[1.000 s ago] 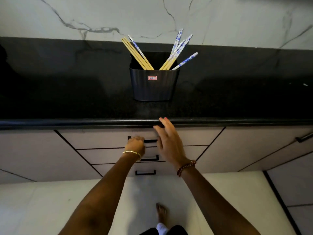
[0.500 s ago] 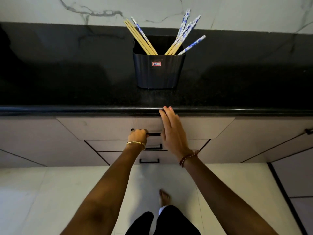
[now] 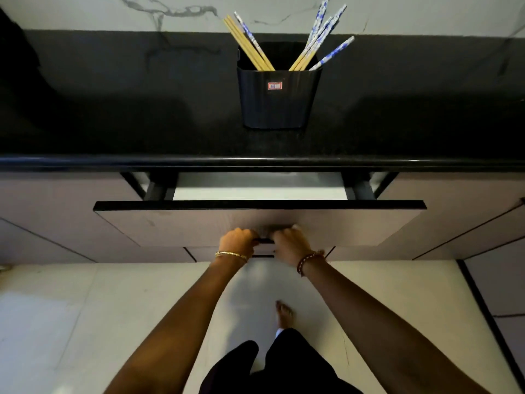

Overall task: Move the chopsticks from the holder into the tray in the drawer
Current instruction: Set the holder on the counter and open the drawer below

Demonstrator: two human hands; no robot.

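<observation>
A black holder [image 3: 277,100] stands on the dark countertop [image 3: 113,118] near the back wall. Several chopsticks [image 3: 250,44] lean out of it, some plain yellow, some with blue-and-white tops [image 3: 321,32]. Below the counter edge the top drawer [image 3: 199,226] is pulled partly out. A pale strip of its inside [image 3: 260,191] shows, too little to tell a tray. My left hand [image 3: 237,240] and my right hand [image 3: 289,243] both grip the drawer handle [image 3: 265,240], side by side.
Lower drawers and cabinet fronts [image 3: 454,223] run along under the counter. A pale tiled floor [image 3: 71,322] lies below, with my foot [image 3: 284,312] and dark clothing [image 3: 272,368] on it. A marble wall [image 3: 99,12] rises behind the counter.
The top drawer has slid out from shut to partly open. My right hand dropped from the counter edge onto the handle beside my left hand.
</observation>
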